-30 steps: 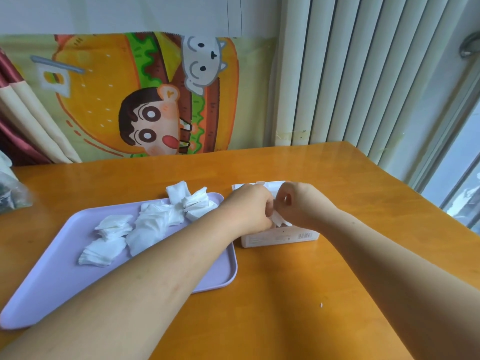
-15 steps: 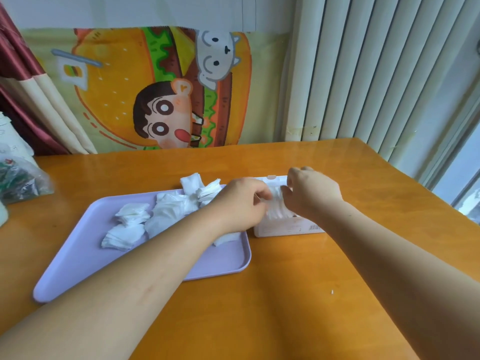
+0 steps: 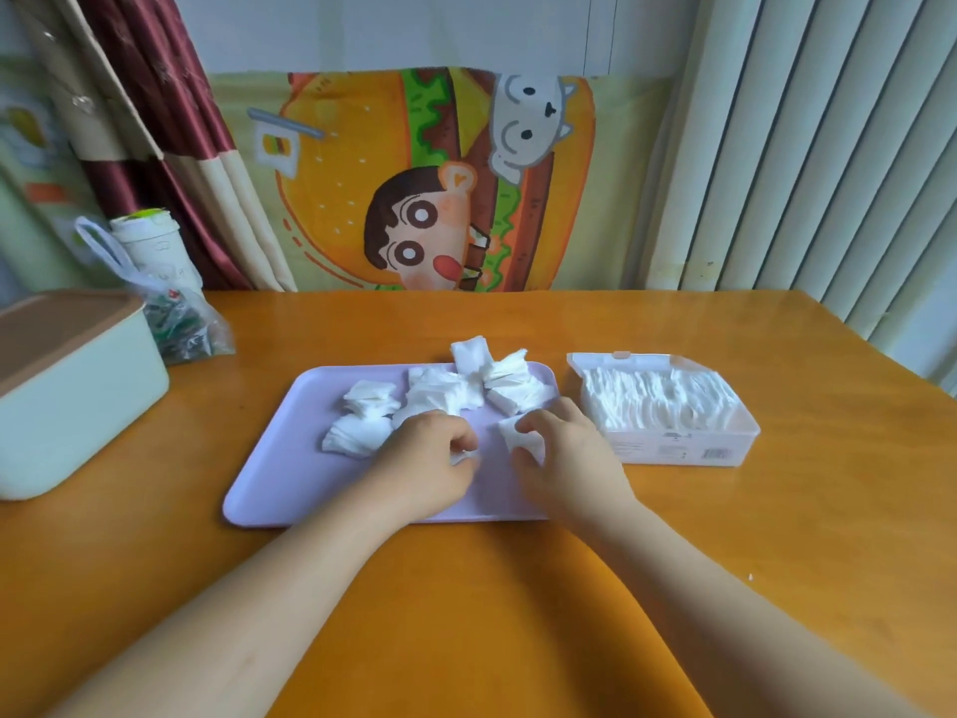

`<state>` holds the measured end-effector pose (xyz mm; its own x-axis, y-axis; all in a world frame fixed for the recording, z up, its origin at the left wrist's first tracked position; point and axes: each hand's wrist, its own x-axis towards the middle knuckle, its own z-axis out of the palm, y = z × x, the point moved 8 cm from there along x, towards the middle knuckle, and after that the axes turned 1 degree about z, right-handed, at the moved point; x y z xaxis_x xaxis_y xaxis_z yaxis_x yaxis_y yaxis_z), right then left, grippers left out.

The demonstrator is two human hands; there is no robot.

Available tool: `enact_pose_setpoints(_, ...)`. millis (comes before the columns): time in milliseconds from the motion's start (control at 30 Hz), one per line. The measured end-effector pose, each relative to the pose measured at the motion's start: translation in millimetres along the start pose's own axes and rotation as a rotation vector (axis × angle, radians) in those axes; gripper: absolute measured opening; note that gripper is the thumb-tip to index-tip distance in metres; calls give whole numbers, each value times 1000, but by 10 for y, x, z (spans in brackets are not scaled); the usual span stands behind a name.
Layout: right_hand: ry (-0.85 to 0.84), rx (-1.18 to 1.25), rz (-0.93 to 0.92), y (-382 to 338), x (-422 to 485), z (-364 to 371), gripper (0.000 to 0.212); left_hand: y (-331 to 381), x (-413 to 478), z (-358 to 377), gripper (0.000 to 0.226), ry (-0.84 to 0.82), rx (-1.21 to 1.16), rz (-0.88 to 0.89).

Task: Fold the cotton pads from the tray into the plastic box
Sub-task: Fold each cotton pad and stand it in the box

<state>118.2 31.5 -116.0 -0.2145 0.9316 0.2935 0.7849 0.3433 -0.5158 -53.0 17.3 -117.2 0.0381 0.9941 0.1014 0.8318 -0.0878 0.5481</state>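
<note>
On the orange worktop (image 3: 466, 614), a cream lidded box (image 3: 72, 386) is set at the far left, with a clear plastic bag (image 3: 178, 323) behind it. A lilac tray (image 3: 290, 458) is laid in the middle, and loose cotton pads (image 3: 435, 391) are heaped on its far half. Over the near half, the left hand (image 3: 424, 458) is curled, with a small pad (image 3: 464, 456) pinched at its fingertips. Just beside it, a cotton pad (image 3: 520, 436) is gripped by the right hand (image 3: 564, 453). Just right of the tray, the open plastic box (image 3: 673, 450) is filled with a row of folded pads (image 3: 657, 396).
</note>
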Motion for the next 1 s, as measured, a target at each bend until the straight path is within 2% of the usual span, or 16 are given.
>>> enact_pose_setpoints(67,27,-127,-53,-63,74,20,21,20,55,8,16,20,4,15)
enact_pose_setpoints(200,-151,-257,21,-41,210,173,16,163,190,85,12,17,-68,7)
enact_pose_setpoints(267,-131,-191,45,-17,244,136,20,187,241,159,9,-20,-96,-36)
enact_pose_setpoints(367,-136,-15,106,57,194,87,23,170,245,262,25,-87,-197,-99)
enact_pose_setpoints(467,-97,150,154,165,91,31,23,198,194,325,22,-139,-204,-79)
enact_pose_setpoints(533,-66,191,144,201,24,16,22,184,144,343,30,-158,-210,-79)
enact_pose_setpoints(667,-72,237,95,189,-23,34,31,138,88,337,42,-142,-321,-109)
enact_pose_setpoints(800,-90,341,65,180,-37,35,42,151,34,338,32,-81,-383,-101)
enact_pose_setpoints(900,-72,410,55,219,-68,16,31,132,-14,337,22,-46,-479,-83)
enact_pose_setpoints(1000,-37,524,83,296,-80,25,21,74,-30,326,38,-21,-560,-61)
